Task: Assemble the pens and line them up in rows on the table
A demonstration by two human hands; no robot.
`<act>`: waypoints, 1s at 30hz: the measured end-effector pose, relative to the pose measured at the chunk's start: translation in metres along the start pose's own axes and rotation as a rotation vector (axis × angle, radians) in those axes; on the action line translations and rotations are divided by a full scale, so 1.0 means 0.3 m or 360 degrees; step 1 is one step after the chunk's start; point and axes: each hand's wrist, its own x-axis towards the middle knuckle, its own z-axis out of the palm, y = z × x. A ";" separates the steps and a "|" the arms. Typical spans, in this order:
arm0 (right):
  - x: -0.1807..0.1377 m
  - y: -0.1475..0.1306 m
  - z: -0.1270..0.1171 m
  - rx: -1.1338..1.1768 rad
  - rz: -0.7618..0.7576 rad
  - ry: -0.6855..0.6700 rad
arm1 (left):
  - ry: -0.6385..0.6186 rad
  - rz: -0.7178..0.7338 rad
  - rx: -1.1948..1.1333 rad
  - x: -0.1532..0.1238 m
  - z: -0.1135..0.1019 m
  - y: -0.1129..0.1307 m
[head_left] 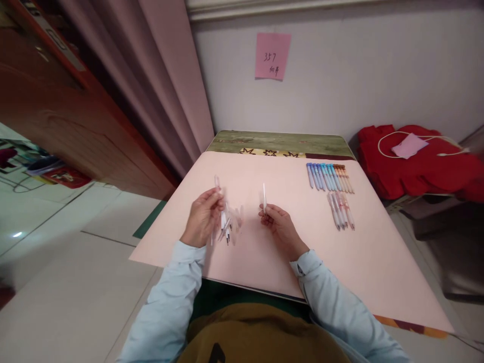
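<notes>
My left hand [204, 214] is closed around a clear pinkish pen barrel [217, 181], which points up from the fingertips. In a pinch, my right hand [278, 222] holds a thin white pen refill [264, 193] upright, apart from the barrel. Beside and partly behind the left hand lies a loose pile of pen parts [235, 222], clear pieces and white refills with dark tips. Several of the pieces overlap, and the hand hides some of them.
At the right, a row of blue, turquoise and brown pens [328, 177] lies above a shorter row of pale pens [340, 212]. Pink paper [272, 267] covers the table. A red cloth [419, 171] with a white cable stands beyond the right edge, a wooden door [86, 111] to the left.
</notes>
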 end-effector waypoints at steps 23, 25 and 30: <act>0.116 -0.140 -0.239 -0.0929 -0.0512 0.0532 | -0.0327 -0.0495 -0.0635 0.252 0.480 -0.393; 0.115 -0.135 -0.240 -0.0916 -0.0487 0.0528 | -0.0342 -0.0523 -0.0636 0.252 0.479 -0.393; 0.114 -0.125 -0.239 -0.0951 -0.0478 0.0538 | -0.0373 -0.0489 -0.0685 0.253 0.484 -0.391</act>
